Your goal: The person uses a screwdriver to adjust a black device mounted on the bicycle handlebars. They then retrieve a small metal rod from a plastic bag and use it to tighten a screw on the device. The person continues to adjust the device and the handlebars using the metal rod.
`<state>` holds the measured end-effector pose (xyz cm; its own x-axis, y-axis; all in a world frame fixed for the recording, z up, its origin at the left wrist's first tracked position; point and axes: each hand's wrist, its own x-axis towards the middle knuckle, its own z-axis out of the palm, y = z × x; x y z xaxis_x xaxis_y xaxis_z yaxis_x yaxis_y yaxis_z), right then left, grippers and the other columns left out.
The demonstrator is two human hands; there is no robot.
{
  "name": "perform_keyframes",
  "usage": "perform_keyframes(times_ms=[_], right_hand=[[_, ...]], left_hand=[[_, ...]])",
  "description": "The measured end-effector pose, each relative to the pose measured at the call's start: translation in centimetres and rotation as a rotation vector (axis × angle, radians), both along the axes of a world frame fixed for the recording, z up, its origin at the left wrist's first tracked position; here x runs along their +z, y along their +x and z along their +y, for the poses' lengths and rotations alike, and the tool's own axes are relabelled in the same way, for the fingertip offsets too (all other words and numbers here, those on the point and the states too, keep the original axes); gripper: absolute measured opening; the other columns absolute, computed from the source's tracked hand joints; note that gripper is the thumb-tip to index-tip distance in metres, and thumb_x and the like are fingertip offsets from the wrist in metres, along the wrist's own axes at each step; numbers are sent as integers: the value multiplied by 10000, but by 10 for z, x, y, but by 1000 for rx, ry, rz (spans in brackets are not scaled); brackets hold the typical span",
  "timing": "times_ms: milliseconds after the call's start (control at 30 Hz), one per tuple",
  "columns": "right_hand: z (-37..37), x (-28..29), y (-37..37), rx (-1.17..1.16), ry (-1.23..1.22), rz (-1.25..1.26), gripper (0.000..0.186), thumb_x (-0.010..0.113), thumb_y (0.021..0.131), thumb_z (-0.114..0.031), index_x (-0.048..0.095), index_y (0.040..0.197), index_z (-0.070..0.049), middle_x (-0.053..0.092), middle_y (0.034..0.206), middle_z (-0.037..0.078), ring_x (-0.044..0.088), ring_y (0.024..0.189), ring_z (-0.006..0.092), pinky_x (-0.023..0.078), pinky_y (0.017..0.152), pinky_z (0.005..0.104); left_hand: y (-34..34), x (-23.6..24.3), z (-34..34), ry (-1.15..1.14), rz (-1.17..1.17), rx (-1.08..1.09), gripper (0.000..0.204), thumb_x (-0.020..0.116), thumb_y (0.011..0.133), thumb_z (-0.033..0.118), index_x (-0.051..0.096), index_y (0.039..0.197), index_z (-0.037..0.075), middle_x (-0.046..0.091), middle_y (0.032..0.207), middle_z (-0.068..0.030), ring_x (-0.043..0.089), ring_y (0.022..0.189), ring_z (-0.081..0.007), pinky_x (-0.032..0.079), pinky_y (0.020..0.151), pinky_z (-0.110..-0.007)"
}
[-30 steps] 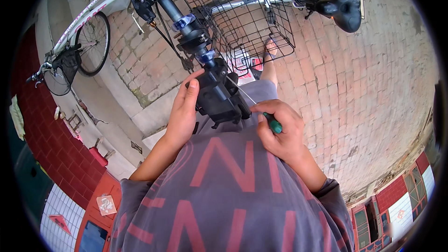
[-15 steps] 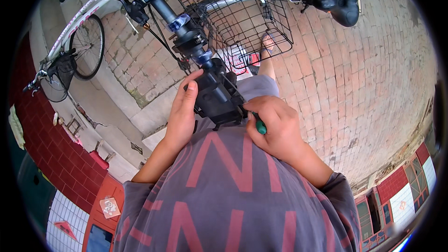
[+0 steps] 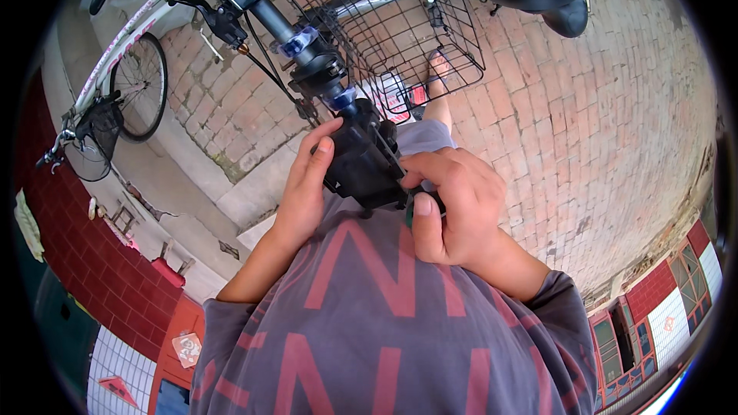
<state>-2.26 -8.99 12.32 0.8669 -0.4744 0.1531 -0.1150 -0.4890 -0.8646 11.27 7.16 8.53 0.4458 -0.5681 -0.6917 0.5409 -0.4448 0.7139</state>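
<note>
A black plastic mount (image 3: 357,160) hangs on the bike's stem (image 3: 278,27), just above my grey shirt. My left hand (image 3: 306,188) grips the mount along its left side, thumb on top. My right hand (image 3: 461,207) is curled at the mount's right edge, closed on a screwdriver whose green handle (image 3: 410,216) peeks out beside the thumb. My index fingertip rests against that edge; the screwdriver's tip is hidden.
A black wire basket (image 3: 400,61) and a saddle (image 3: 560,15) sit beyond the mount, with my foot (image 3: 437,65) below on brick paving (image 3: 584,131). A white bicycle (image 3: 138,84) stands at left. A tiled wall (image 3: 92,238) and windows (image 3: 615,346) line the rim.
My right hand has closed in on the mount, its index finger now reaching the edge and the green handle mostly covered. My left hand keeps its hold with little movement.
</note>
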Motion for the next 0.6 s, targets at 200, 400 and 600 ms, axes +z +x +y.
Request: perform_keyframes(times_ms=[200,400,600], right_hand=[[22,-10,-5,-157,-73,-148,333,632,605,1,609,932,-53,600,726,33,541,520,178,401,458,283],[20,-10,-1,-203,-122,-206,325,563,623,94,577,927,-22,641,706,41,596,542,181,440,475,279],[29,-12,3,-257,-189,-400,278,610,614,0,626,884,-65,661,818,40,582,657,189,453,571,303]], left_hand=[[60,23,-59,-28,-1042,-562,248,580,904,187,604,1089,24,613,1038,-129,550,1023,-258,371,965,-348],[77,10,-135,-20,-937,-1780,273,637,815,241,692,1001,50,674,951,-149,595,998,-294,336,1009,-400],[79,1,-175,147,-477,-2030,291,690,775,239,698,969,21,694,926,-158,648,859,-306,443,911,-376]])
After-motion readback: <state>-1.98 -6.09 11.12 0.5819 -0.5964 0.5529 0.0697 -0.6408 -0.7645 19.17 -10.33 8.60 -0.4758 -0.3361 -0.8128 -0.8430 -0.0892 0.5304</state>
